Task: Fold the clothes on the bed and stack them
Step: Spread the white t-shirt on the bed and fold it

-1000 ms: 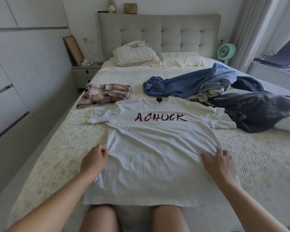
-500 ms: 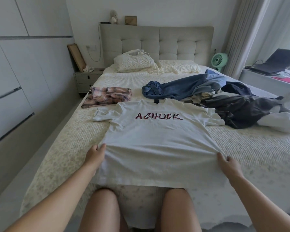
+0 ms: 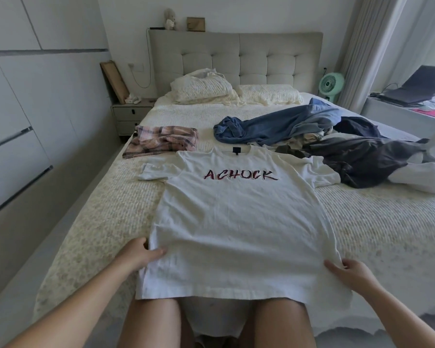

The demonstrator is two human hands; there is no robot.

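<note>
two bare thighs are seen at the near edge, and the hem of a white t-shirt is draped over them. the shirt is spread front-up along the bed, with its collar at the far end and the word "achock" printed across the chest. its left side is pinched by the left hand, the thumb laid on top of the cloth and the fingers tucked under the edge. its right side is gripped by the right hand, whose fingers are curled over the fabric.

beyond the shirt's left sleeve, a folded pink plaid garment is laid on the bed. to the right of the collar, a heap of unfolded clothes is piled: a blue denim piece, a dark grey garment and a white item, the grey one touching the shirt's right sleeve.

farther off, two pillows are set against a tufted headboard. a nightstand is placed at the left, a green fan at the right, with a laptop past it.
</note>
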